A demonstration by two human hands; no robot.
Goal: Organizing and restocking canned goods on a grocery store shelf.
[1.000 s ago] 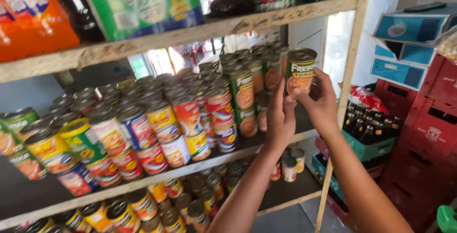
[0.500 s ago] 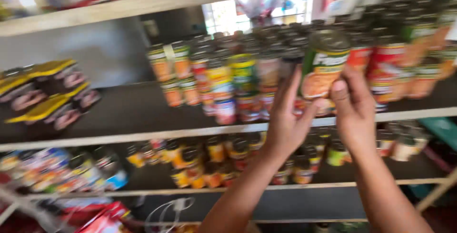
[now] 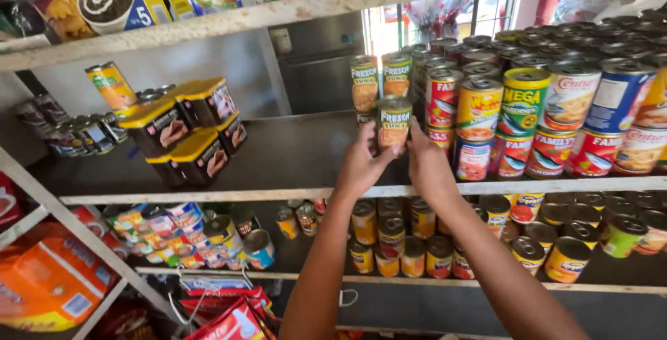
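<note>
Fingers: we have both sets curled round one can (image 3: 394, 123), thumbs to the front, fingertips out of sight behind it; neither hand is spread wide, both are closed on the tin.
Left hand (image 3: 361, 166): it cups the can's left side and lower edge from below.
Right hand (image 3: 427, 166): it presses the can's right side, the thumb lying up along the label.
Where the can is: upright, just above the dark middle shelf (image 3: 292, 152), in front of two like cans (image 3: 381, 79) standing side by side at the left end of the rows; we cannot tell whether its base touches the board.
Step in hand: we judge that the can is being set in line with the stock, close to resting.
What the move calls for: a level base and a straight drop, since the neighbours stand near and a nudge could tip them.
Material of the can: a smooth metal cylinder with a glossy paper label in green and orange, and a ribbed rim at the top.
Stacked tins (image 3: 528, 125): red, green and blue labels, two high, packed tight to our right.
Flat tins (image 3: 187, 125): oblong, yellow-lidded, piled at a slant to our left.
Shelf frame (image 3: 208, 194): rough painted wood, chipped along its edge.
</note>
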